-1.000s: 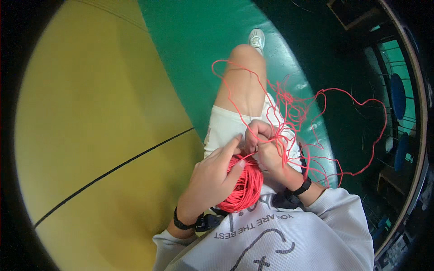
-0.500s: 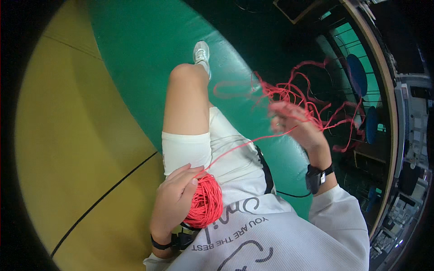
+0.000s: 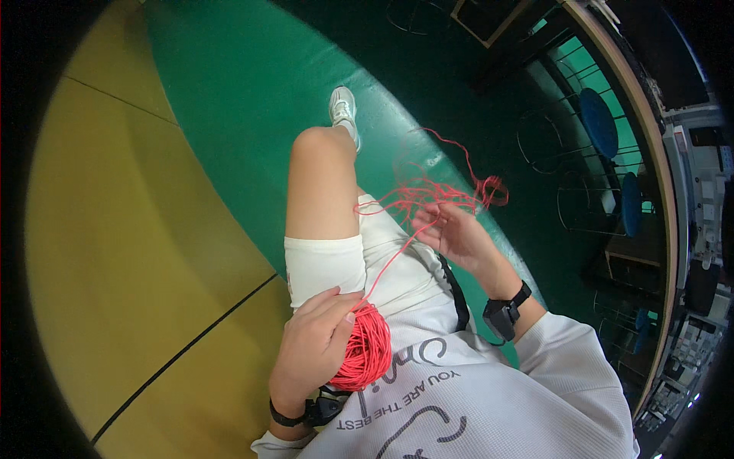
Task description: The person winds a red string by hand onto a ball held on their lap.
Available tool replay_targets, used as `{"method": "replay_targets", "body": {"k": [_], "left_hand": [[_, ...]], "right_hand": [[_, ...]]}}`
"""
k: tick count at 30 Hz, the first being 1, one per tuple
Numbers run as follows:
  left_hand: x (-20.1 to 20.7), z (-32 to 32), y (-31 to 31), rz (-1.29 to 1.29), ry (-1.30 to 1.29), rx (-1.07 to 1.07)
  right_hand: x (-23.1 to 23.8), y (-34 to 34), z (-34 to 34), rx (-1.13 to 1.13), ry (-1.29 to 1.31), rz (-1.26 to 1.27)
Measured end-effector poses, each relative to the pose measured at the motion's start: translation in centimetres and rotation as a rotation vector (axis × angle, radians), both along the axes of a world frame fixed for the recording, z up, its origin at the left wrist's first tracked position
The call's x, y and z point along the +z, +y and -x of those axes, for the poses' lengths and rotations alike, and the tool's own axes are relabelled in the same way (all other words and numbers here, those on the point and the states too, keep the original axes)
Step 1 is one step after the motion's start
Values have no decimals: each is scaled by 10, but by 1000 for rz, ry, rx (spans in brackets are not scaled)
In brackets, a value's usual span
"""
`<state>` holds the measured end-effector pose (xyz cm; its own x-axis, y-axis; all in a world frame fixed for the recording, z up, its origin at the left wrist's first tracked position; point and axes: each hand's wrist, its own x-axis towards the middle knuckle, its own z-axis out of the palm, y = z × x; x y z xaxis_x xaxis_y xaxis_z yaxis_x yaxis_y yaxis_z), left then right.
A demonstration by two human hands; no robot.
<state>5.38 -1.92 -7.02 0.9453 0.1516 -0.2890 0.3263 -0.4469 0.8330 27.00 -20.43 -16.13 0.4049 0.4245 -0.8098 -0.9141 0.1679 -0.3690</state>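
Observation:
A round ball of red cord (image 3: 364, 349) rests against my lap, with my left hand (image 3: 312, 344) closed over its left side and top. From the top of the ball a single strand (image 3: 390, 269) runs up and right to my right hand (image 3: 453, 236). My right fingers are curled with the cord between them. Just beyond them a loose tangle of the same red cord (image 3: 440, 191) hangs over my thigh and the green floor, partly blurred. One long loop reaches out to the upper right of it.
My bent leg and white shoe (image 3: 343, 105) are ahead, over the green floor (image 3: 245, 99). Yellow floor (image 3: 115, 229) with a black cable (image 3: 183, 358) lies at left. Blue round stools (image 3: 599, 122) stand at right, by a long table edge (image 3: 664, 191) with equipment on it.
My right hand has come down and left, closer to the ball, and the tangle of cord has swung left with it. My left hand still holds the ball on my lap.

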Motion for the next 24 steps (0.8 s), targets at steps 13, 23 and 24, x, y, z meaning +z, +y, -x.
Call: {"method": "replay_targets", "body": {"k": [13,23,24], "left_hand": [[-4,-4,-8,-69,25,-8],[-6,-6,-7,-76,-22,-20],[-7,-6,-5,-78,-26,-29]], "right_hand": [[-120,-37,17,130,278,49],[-71,-9,5,307,-202,105],[-76,-11,9,333,-231,274]]}}
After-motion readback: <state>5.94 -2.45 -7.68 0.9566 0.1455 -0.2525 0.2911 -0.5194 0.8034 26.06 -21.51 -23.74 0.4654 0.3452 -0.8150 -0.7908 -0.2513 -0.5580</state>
